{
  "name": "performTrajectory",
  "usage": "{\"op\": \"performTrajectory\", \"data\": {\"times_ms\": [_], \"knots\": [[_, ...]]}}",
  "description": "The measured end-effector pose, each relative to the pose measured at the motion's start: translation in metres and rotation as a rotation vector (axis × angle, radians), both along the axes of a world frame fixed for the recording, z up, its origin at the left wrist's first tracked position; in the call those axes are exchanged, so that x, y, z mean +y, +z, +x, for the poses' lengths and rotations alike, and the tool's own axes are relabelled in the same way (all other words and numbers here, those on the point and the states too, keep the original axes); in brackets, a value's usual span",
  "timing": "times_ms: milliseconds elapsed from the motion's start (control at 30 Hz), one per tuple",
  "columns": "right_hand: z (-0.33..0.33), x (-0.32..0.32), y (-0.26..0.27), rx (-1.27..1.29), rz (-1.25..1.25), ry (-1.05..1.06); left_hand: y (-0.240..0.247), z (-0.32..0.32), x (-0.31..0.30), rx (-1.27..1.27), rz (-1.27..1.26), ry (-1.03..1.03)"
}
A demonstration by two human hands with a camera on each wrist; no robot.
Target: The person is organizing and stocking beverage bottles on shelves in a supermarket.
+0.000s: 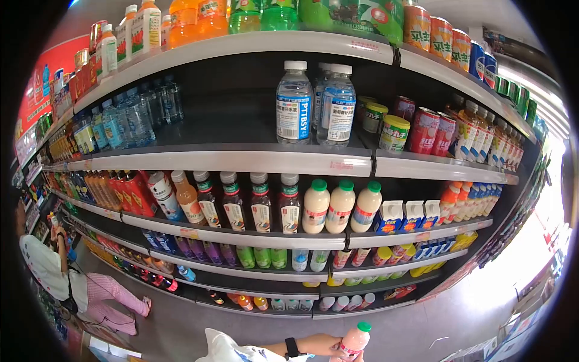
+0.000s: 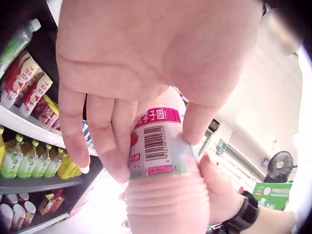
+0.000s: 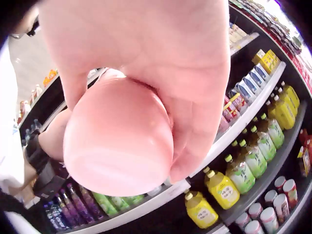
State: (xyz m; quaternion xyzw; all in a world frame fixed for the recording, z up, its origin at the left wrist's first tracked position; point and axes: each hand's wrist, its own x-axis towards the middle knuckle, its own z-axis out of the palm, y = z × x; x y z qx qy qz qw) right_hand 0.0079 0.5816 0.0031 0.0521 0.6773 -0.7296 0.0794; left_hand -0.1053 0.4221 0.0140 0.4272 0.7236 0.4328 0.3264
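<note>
A pink milk drink bottle (image 1: 354,341) with a green cap is held low in front of the body, at the bottom of the head view. My left hand (image 2: 156,53) grips it, thumb on one side and fingers on the other, beside the label with its barcode. In the right wrist view the smooth base of the bottle (image 3: 117,146) faces the camera. My right hand (image 3: 146,44) curls round it near that end. The left wrist view shows a black band (image 2: 243,212) on the right wrist.
Shelves of drinks stand ahead, with white milk bottles (image 1: 342,208) under green caps on a middle tier. Two clear water bottles (image 1: 294,102) are above them. At the left stands another person (image 1: 54,265). Grey floor (image 1: 181,320) lies below the shelves.
</note>
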Motion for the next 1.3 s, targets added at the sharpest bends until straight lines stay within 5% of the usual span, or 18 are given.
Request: {"op": "performTrajectory", "data": {"times_ms": [367, 567, 667, 800, 867, 900, 1133, 1200, 1267, 1300], "knots": [[0.033, -0.081, 0.019, -0.038, 0.073, -0.033, 0.047, 0.045, -0.107, -0.056, -0.022, 0.047], [0.012, -0.125, 0.047, -0.095, -0.018, -0.149, 0.073, 0.020, -0.127, -0.081, -0.088, 0.126], [-0.010, -0.140, 0.039, -0.066, 0.081, -0.174, 0.076, -0.002, -0.151, -0.189, 0.079, 0.096], [-0.050, -0.186, 0.024, -0.051, -0.022, -0.120, 0.047, -0.052, -0.208, 0.065, 0.107, 0.062], [-0.069, -0.204, -0.027, -0.205, -0.733, -0.023, 0.022, -0.068, -0.237, 0.169, 0.130, 0.044], [-0.076, -0.233, 0.020, 0.181, 0.092, -0.020, 0.012, -0.075, -0.250, 0.221, 0.142, 0.035], [-0.148, -0.278, 0.065, 0.347, 0.599, 0.017, 0.068, -0.114, -0.332, 0.460, 0.193, 0.122], [-0.164, -0.288, 0.091, 0.477, 0.716, 0.034, 0.093, -0.126, -0.348, 0.363, 0.144, 0.078], [-0.181, -0.293, 0.105, 0.601, 0.653, 0.024, 0.117, -0.136, -0.360, 0.592, 0.314, 0.091], [-0.187, -0.297, 0.118, 0.652, 0.634, 0.009, 0.132, -0.139, -0.365, 0.508, 0.276, 0.078]]}}
